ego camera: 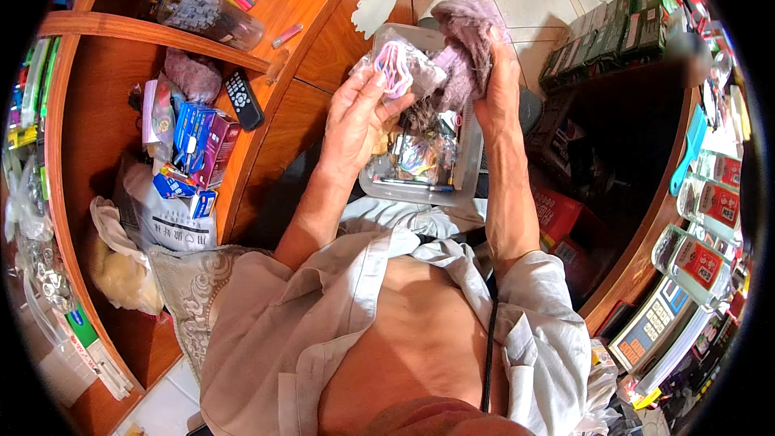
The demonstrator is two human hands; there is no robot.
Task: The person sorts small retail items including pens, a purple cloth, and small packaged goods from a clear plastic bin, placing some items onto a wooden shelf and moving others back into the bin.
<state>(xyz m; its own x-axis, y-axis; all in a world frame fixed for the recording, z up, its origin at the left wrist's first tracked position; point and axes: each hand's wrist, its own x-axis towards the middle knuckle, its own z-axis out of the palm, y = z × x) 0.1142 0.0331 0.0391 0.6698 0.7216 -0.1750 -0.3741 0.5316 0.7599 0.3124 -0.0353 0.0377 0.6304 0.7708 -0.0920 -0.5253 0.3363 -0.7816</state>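
My left hand [357,115] grips a clear plastic packet [395,72] that holds pink, white and purple bands or loops. Beside it, my right hand [501,75] is closed around a fuzzy mauve cloth [466,42]. Both are held up over a clear plastic bin [418,192], which appears to rest on or near my lap. Inside the bin lie a packet of multicoloured loops [419,156], a pen [404,183] and other small items. The cloth and my hands hide part of the bin's far side.
To the left, a wooden shelf holds a black remote control [243,100], a blue box [192,133] and a clear jar [209,15] of small items. On the right, several clear bottles with red labels [696,260] and a calculator [651,321] sit on a counter. Stacked dark cartons [605,36] stand beyond.
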